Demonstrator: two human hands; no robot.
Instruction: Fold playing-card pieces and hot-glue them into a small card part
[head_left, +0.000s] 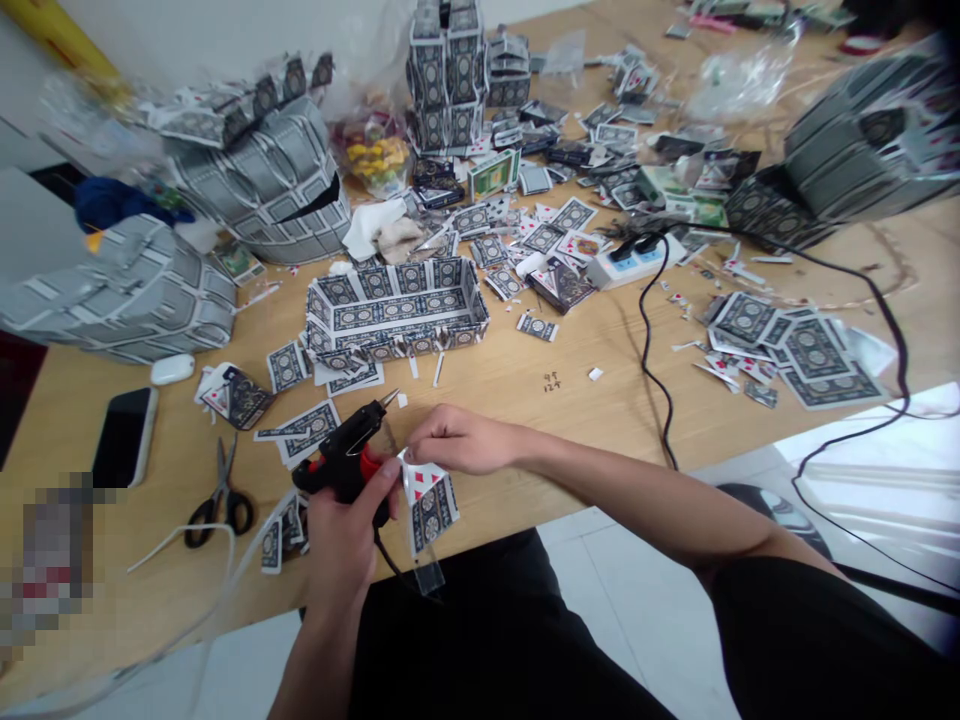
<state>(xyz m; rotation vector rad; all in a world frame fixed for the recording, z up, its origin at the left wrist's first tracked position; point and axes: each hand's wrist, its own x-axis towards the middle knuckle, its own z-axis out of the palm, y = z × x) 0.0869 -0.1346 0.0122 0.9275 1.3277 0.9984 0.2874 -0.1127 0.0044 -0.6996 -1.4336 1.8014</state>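
**Glue gun gripped in the left hand, folded playing cards pinched by the right, near the table's front edge**

The left hand [341,535] is raised from the lower left with its forearm steeply angled, and its fingers are wrapped around the black glue gun [346,450], whose metal nozzle is pointed up and to the right. The thumb is stretched toward the folded playing cards [430,500]. The right forearm is laid diagonally across the front of the table [517,415], and the right hand [461,440] is turned inward, knuckles up, with its fingertips closed narrowly on the cards' upper end. A red-diamond face and a patterned back are shown there; the exact pinch is partly hidden, so contact by the left thumb appears likely but cannot be confirmed.

The cards are held just right of the gun, above the front edge, which is slanted upward to the right. Beyond the nozzle, the open-topped card tray [397,312] is set, its near wall turned toward the hands. To the left, the scissors [223,495] and the smartphone [124,437] are laid. The widest room for moving is given by the wood beyond the right forearm, bounded by the tray, the power strip [634,264] and its black cable [649,365]; a small white scrap [595,374] is found there.
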